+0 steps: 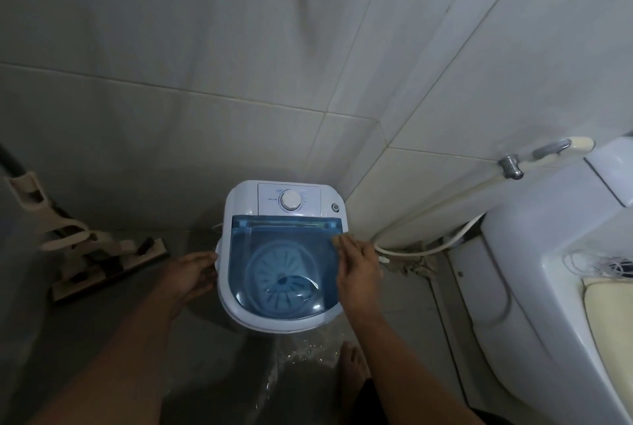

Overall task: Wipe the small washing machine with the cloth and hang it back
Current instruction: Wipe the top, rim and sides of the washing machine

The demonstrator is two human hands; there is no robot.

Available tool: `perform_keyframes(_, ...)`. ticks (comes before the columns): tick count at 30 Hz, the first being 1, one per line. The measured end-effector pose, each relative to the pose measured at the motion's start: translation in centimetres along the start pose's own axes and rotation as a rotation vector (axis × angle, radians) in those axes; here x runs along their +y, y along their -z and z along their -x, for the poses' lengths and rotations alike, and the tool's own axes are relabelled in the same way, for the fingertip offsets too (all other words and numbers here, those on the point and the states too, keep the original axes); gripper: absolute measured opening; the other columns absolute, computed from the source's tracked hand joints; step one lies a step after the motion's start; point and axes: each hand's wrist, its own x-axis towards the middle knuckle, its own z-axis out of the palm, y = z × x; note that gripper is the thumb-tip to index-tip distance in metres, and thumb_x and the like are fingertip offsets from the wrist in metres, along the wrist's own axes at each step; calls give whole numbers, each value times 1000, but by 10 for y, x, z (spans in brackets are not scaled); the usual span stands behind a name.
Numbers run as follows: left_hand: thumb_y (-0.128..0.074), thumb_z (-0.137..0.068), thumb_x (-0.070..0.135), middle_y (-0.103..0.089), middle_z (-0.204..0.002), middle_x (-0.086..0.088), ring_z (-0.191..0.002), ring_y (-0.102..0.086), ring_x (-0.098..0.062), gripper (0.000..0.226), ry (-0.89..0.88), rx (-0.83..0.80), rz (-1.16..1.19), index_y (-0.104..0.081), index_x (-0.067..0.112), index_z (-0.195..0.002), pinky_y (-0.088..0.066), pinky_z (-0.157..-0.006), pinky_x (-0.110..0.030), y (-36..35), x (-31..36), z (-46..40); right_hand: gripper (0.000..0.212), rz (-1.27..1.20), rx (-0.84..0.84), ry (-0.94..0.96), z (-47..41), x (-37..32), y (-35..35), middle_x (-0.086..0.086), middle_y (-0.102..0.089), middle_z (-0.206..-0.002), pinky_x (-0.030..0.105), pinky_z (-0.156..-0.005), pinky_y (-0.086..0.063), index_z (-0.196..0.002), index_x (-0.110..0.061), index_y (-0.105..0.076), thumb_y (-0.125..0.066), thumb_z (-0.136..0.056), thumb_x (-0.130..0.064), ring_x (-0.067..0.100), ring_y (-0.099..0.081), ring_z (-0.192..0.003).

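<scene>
The small white washing machine [239, 205] stands on the bathroom floor in the corner, with a see-through blue lid [274, 253] and a white dial [291, 201] at its back. My right hand [356, 268] lies flat on the right edge of the lid, pressing a small tan cloth [337, 240] whose corner shows past my fingertips. My left hand [190, 272] rests against the machine's left side, fingers on the rim.
A floor mop [102, 253] leans at the left. A white toilet [548, 270] fills the right side, with a spray hose [428, 246] and tap [512, 166] on the tiled wall behind. Water is pooled on the floor by my bare foot [354, 366].
</scene>
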Motion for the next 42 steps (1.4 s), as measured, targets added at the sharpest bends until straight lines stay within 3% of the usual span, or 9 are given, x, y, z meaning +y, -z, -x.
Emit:
perform_keyframes(6, -57, -95, 13, -67, -113, -18, -84, -63, -22, 26, -1, -2, 5, -62, 5, -119, -52, -74, -29, -2, 2, 3, 26, 23, 102, -18, -3, -34, -41, -2, -63, -117, 46, -95, -52, -122, -32, -72, -63, -99, -28, 21, -64, -106)
perform_keyframes(11, -59, -94, 13, -70, -98, -12, -83, -65, -23, 23, 13, 9, 2, -63, 6, -116, -53, -80, -35, -2, 2, 0, 30, 56, -133, 47, -4, -93, -66, -8, -55, -142, 38, -98, -28, -129, -38, -66, -60, -101, -29, 20, -49, -129)
perform_keyframes(16, -60, -93, 15, -71, -98, -11, -88, -67, -24, 21, 14, 8, 0, -65, 9, -112, -53, -73, -33, 2, 0, -4, 35, 13, -385, 341, 12, -119, -89, -4, -56, -136, 47, -101, -45, -126, -38, -65, -60, -97, -21, 25, -55, -122)
perform_keyframes(19, -59, -94, 15, -71, -102, -12, -88, -66, -23, 23, 10, -9, 10, -65, 9, -115, -53, -75, -33, 2, -1, -4, 30, -134, -460, 420, 6, -105, -77, -3, -60, -127, 37, -105, -48, -126, -32, -69, -59, -100, -23, 18, -59, -118)
perform_keyframes(23, -59, -94, 13, -69, -111, -17, -84, -64, -22, 27, 16, -10, 41, -63, 6, -120, -52, -72, -30, 2, 0, -3, 27, -133, -202, 154, -25, -73, -30, -8, -59, -118, 13, -100, -42, -126, -34, -70, -60, -102, -26, 4, -59, -107)
perform_keyframes(29, -62, -92, 12, -71, -112, -17, -85, -67, -24, 28, 30, -6, 58, -64, 4, -119, -55, -70, -31, 3, 2, -3, 26, 43, -9, -29, -40, -37, -27, 5, -56, -106, 30, -91, -50, -124, -24, -72, -61, -100, -20, 28, -64, -94)
perform_keyframes(32, -65, -90, 14, -72, -109, -15, -91, -69, -26, 28, 35, 10, 48, -66, 6, -118, -56, -73, -33, 5, 1, -5, 27, -36, -11, 6, -20, -59, -53, 5, -62, -122, 41, -104, -50, -126, -26, -70, -59, -102, -26, 23, -62, -113)
perform_keyframes(36, -64, -90, 11, -71, -112, -17, -80, -67, -21, 29, 33, 20, 47, -66, 5, -118, -56, -66, -30, 3, 2, -6, 29, 52, -140, 123, -4, -98, -82, -2, -60, -136, 46, -103, -41, -130, -34, -66, -57, -103, -30, 24, -54, -125)
perform_keyframes(42, -61, -91, 10, -70, -110, -18, -89, -66, -26, 30, 44, 4, 35, -65, 4, -119, -54, -72, -31, 4, 2, -5, 34, 17, -530, 597, 16, -104, -74, 0, -63, -131, 38, -101, -49, -128, -31, -69, -57, -98, -20, 24, -60, -117)
